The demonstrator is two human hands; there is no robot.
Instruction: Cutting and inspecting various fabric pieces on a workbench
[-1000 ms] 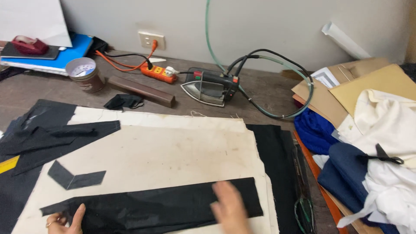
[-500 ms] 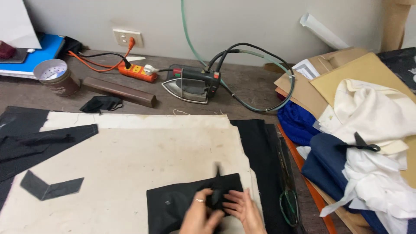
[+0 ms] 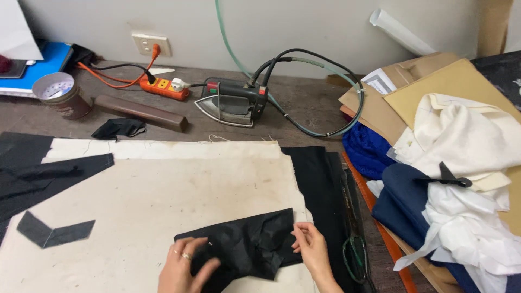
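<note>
On stained cream cloth (image 3: 163, 195), crumpled black fabric (image 3: 244, 247) between 2 hands.

One head-worn view, looking steeply down and forward across the desk (image 3: 304, 103) toward its far edge at the wall (image 3: 304, 21), close above the near edge, hands at bottom frame
</note>
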